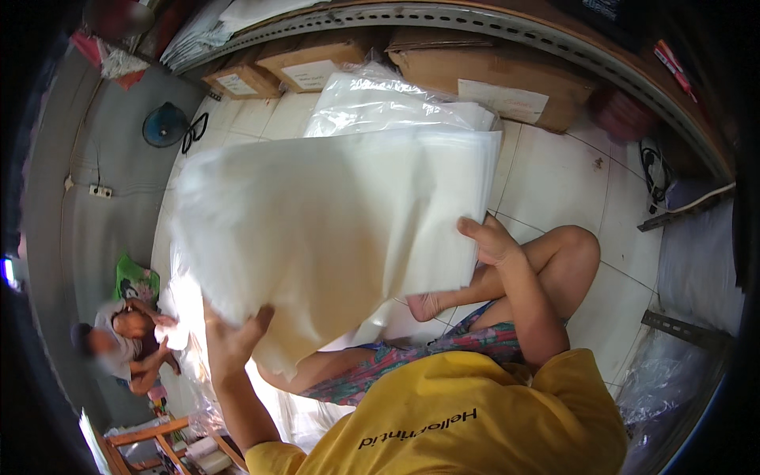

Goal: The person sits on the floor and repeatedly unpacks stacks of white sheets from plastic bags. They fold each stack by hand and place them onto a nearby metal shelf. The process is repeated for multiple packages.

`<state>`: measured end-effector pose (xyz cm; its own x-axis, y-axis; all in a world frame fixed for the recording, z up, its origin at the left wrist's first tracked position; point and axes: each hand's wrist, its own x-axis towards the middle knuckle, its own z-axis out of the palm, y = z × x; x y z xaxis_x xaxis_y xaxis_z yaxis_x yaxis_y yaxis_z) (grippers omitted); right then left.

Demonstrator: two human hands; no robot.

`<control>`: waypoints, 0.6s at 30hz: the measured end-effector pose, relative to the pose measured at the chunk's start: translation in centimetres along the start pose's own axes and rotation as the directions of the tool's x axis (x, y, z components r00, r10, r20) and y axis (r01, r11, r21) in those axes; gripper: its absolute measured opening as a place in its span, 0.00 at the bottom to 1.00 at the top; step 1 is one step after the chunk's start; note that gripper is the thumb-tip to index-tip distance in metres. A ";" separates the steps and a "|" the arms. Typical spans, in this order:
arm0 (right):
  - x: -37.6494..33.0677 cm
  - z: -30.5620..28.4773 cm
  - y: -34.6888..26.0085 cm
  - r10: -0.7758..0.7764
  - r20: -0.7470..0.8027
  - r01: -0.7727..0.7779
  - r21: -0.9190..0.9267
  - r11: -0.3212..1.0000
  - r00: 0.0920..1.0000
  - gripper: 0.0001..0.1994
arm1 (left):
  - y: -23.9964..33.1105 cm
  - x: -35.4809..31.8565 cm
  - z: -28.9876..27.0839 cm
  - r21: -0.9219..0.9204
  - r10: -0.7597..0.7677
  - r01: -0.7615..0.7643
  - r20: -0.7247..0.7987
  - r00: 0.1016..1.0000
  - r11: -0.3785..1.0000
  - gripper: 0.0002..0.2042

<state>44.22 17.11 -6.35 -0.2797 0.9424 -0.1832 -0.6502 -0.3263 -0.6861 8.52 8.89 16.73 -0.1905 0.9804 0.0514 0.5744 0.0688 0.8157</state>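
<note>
A thick stack of large white translucent sheets [332, 198] is held up in front of me, bowed across its width. My left hand [236, 332] grips its near left edge, thumb on top and fingers underneath, slightly blurred. At the right edge my right hand [489, 239] pinches the stack, its thumb lying on the upper face. Layered sheet edges show along the right side. Just beyond lies a clear plastic-wrapped pack of white sheets [388, 107] on the tiled floor, partly covered by the held stack.
Cardboard boxes [483, 75] line the far side beneath a metal shelf [443, 22]. A blue round object [165, 124] stands by the left wall. Another person [131, 340] sits at the left. Plastic-wrapped stacks [701, 269] fill the right rack. My crossed legs are on white tiles [554, 178].
</note>
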 end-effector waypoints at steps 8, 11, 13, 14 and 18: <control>-0.8 4.7 -1.0 -0.154 0.013 0.147 -0.400 0.905 0.988 0.19 | 0.5 0.0 -0.7 -0.071 0.029 -0.035 -0.082 0.996 0.997 0.36; 2.4 0.2 4.5 -0.173 0.091 0.182 -0.102 0.978 0.981 0.20 | 0.3 -0.7 -1.7 0.051 0.039 -0.035 -0.088 0.995 0.998 0.39; 4.5 -4.0 7.8 -0.135 0.134 0.096 0.259 0.961 0.982 0.21 | 1.1 -1.1 -2.1 0.026 0.120 -0.119 -0.037 0.992 0.993 0.42; 4.1 -2.8 6.0 -0.130 0.122 0.092 0.277 0.957 0.984 0.21 | 0.9 -1.8 -2.6 0.008 0.152 -0.152 -0.025 0.988 0.988 0.44; 1.9 -6.8 -2.3 -0.321 -0.578 0.398 0.008 0.917 0.751 0.24 | 5.8 -0.5 -0.9 0.344 0.406 -0.416 0.107 0.908 0.842 0.46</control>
<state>49.97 20.11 -9.92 0.4064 0.8542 -0.3243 -0.7135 0.0750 -0.6967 11.22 8.61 21.99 0.1448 0.9376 0.3161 0.8364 -0.2867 0.4671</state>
